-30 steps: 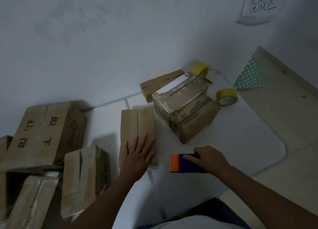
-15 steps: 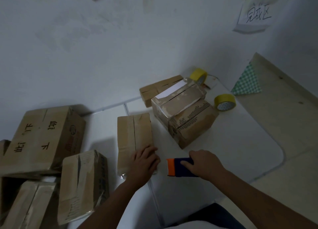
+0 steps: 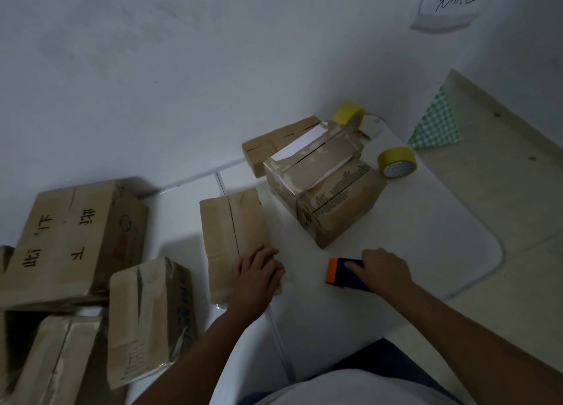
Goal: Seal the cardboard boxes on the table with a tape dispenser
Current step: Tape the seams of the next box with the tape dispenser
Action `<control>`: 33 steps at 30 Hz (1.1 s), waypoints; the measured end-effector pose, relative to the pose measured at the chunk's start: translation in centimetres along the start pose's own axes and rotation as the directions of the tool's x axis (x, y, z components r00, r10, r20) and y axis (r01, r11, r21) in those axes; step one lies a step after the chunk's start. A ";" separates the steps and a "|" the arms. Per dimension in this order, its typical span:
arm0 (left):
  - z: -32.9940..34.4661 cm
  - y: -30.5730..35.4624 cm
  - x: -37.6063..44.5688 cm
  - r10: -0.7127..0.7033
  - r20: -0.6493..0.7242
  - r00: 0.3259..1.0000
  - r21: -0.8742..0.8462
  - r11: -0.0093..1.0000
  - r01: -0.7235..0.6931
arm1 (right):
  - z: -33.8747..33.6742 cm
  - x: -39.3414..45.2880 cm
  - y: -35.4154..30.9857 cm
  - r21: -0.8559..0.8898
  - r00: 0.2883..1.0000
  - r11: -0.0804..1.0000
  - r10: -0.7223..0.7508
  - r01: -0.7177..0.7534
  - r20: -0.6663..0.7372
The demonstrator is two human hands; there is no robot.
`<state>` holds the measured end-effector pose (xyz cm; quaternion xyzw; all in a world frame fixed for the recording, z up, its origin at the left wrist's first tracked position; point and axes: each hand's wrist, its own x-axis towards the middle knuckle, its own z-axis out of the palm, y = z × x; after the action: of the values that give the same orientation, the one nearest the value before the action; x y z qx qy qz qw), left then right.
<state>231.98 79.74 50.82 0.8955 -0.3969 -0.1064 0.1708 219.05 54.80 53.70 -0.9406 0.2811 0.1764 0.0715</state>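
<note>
Head view: the left hand (image 3: 257, 278) rests with curled fingers on the near end of a flat cardboard box (image 3: 233, 237) lying on the white table (image 3: 426, 237), gripping its near right corner. The right hand (image 3: 385, 272) holds the blue and orange tape dispenser (image 3: 341, 272), fingers wrapped over its body, near the table's front edge. Toward the back edge sit more boxes (image 3: 323, 188) and two yellow tape rolls (image 3: 396, 161).
</note>
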 end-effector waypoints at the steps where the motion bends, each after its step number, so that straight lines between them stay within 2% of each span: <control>1: 0.0 0.0 0.1 0.001 -0.011 1.000 -0.007 1.000 -0.001 | 0.4 -0.1 0.8 0.035 0.999 0.999 0.023 -0.021 -0.035; 2: 0.1 0.1 0.1 0.006 -0.028 1.000 -0.018 1.000 -0.007 | 1.0 -0.2 1.2 0.096 0.998 0.995 0.040 -0.035 -0.044; 4: 0.3 0.1 0.1 0.017 -0.050 0.999 -0.030 0.999 -0.018 | 2.0 -0.3 1.0 0.258 0.998 0.964 0.049 -0.058 0.042; 6: 0.3 0.0 0.1 0.025 -0.059 0.998 -0.034 0.999 -0.027 | 2.7 -0.7 0.3 0.325 0.992 0.942 0.047 -0.082 0.114; 8: 0.3 -0.1 0.1 0.028 -0.057 0.998 -0.043 0.999 -0.030 | 3.2 -1.2 -0.5 0.324 0.999 0.946 0.032 -0.022 -0.026; 9: 0.2 -0.1 0.1 0.026 -0.049 0.998 -0.040 0.999 -0.028 | 3.1 -1.4 -1.1 0.357 0.994 0.934 0.019 0.023 -0.111; 10: 0.2 -0.1 0.2 0.023 -0.037 0.999 -0.032 0.999 -0.024 | 3.0 -1.6 -2.0 0.424 0.991 0.904 0.003 0.054 -0.134; 11: 0.2 -0.1 0.2 0.017 -0.024 1.000 -0.026 1.000 -0.018 | 2.8 -1.7 -3.2 0.538 0.997 0.842 -0.007 0.046 -0.074; 12: 0.2 -0.1 0.2 0.013 -0.017 1.000 -0.027 1.000 -0.014 | 2.8 -1.7 -4.5 0.674 0.998 0.738 -0.014 -0.028 0.057; 14: 0.1 0.0 0.2 0.023 -0.020 1.000 -0.038 0.999 -0.024 | 2.6 -1.6 -7.3 0.857 0.922 0.404 -0.077 -0.320 0.381; 16: -0.2 0.2 0.2 0.028 -0.012 1.000 -0.029 0.999 -0.028 | 2.7 -1.4 -9.4 0.847 0.834 0.109 -0.149 -0.520 0.531; 18: -0.3 0.1 0.1 0.028 0.008 1.000 0.001 1.000 -0.028 | 3.1 -1.1 -10.1 0.811 0.802 -0.032 -0.174 -0.584 0.571; 20: -0.4 0.1 0.1 0.005 0.021 1.000 -0.007 1.000 -0.005 | 3.4 -1.0 -10.1 0.818 0.815 -0.052 -0.145 -0.573 0.562; 23: -1.2 0.2 0.5 -0.051 -0.005 0.999 -0.152 0.987 0.049 | 3.5 -1.3 -10.0 0.854 0.853 -0.024 -0.063 -0.520 0.518; 26: -2.7 -1.1 0.8 -0.039 -0.055 0.998 -0.251 0.968 0.024 | 3.6 -1.5 -10.1 0.873 0.873 -0.021 -0.032 -0.488 0.487; 29: -3.1 -3.7 -0.4 -0.006 -0.057 0.998 -0.169 0.986 -0.004 | 3.5 -1.7 -10.0 0.883 0.883 -0.025 -0.026 -0.470 0.469; 33: -2.1 -5.7 -2.4 0.028 0.099 0.995 0.005 1.000 -0.029 | 3.2 -1.5 -10.0 0.868 0.866 -0.004 -0.075 -0.497 0.495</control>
<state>234.89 85.54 50.64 0.8838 -0.4181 -0.1471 0.1497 222.48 64.63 51.62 -0.5048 0.4436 0.1306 0.7290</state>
